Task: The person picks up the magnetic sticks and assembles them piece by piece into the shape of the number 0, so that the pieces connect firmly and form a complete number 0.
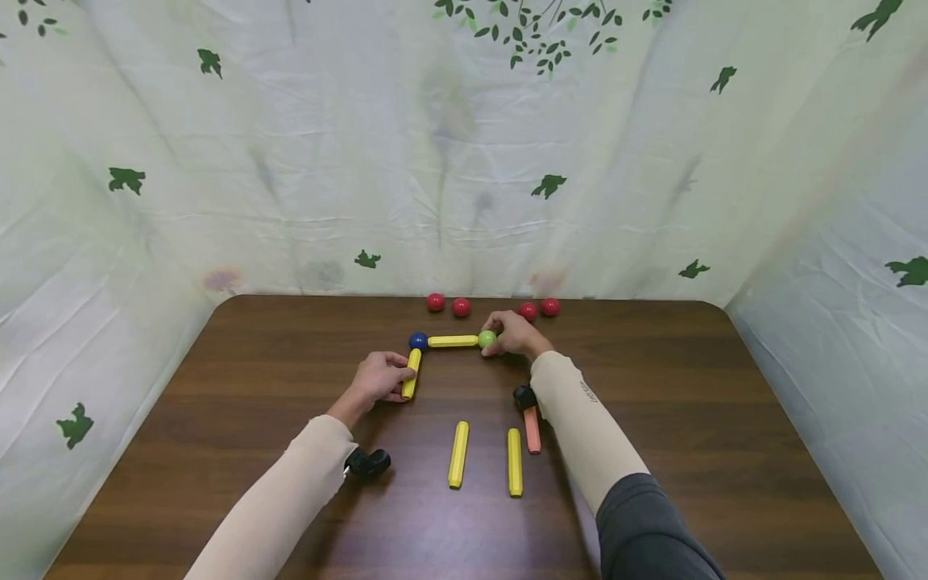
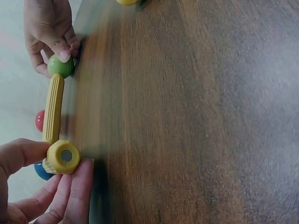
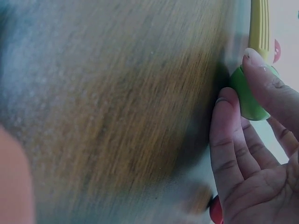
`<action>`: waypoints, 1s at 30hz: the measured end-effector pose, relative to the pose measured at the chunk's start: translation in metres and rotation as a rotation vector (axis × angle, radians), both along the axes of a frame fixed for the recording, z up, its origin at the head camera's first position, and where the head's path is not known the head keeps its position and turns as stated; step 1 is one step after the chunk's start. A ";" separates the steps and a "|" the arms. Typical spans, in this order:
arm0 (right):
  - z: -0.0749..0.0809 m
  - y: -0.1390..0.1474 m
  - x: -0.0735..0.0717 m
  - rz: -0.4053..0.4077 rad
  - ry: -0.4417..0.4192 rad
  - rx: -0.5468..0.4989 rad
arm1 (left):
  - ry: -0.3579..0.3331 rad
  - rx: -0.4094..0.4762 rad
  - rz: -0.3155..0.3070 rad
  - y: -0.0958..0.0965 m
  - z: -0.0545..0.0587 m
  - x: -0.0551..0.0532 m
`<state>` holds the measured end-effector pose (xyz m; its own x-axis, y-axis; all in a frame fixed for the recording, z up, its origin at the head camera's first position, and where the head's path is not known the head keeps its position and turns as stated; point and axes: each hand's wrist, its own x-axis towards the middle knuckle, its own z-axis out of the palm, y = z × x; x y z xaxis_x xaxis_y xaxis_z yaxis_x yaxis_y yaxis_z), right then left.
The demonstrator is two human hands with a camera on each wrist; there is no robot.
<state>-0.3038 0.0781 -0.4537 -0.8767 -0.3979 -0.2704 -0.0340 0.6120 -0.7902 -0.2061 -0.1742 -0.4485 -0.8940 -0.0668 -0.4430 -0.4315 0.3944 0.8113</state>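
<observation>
My left hand (image 1: pixel 382 376) pinches a yellow ridged rod (image 1: pixel 411 374), whose far end meets a blue ball (image 1: pixel 418 341). In the left wrist view a grey disc shows in the near end of that yellow rod (image 2: pixel 64 157). From the blue ball a second yellow rod (image 1: pixel 453 341) runs right to a green ball (image 1: pixel 487 339). My right hand (image 1: pixel 512 335) holds the green ball between thumb and fingers. The right wrist view shows the green ball (image 3: pixel 250 95) touching the end of the second rod (image 3: pixel 259 28).
Several red balls (image 1: pixel 461 307) lie along the table's back edge, two of them just behind my right hand. Two loose yellow rods (image 1: pixel 458 455) lie nearer me on the brown table (image 1: pixel 290 483). A patterned cloth (image 1: pixel 348 161) hangs behind and at the sides.
</observation>
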 end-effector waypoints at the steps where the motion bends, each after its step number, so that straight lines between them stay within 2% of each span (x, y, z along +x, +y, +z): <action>1: 0.000 0.000 0.000 0.000 0.001 0.003 | 0.001 -0.001 0.001 0.000 0.000 0.000; 22: 0.000 0.000 0.001 -0.018 -0.017 -0.010 | 0.023 -0.084 -0.019 -0.002 -0.002 0.000; 30: 0.001 0.000 0.001 -0.026 -0.015 -0.016 | 0.078 -0.085 -0.024 -0.005 0.000 -0.001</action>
<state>-0.3024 0.0778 -0.4530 -0.8829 -0.3791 -0.2770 -0.0063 0.5995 -0.8004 -0.2074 -0.1792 -0.4483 -0.9274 -0.0791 -0.3655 -0.3577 0.4732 0.8051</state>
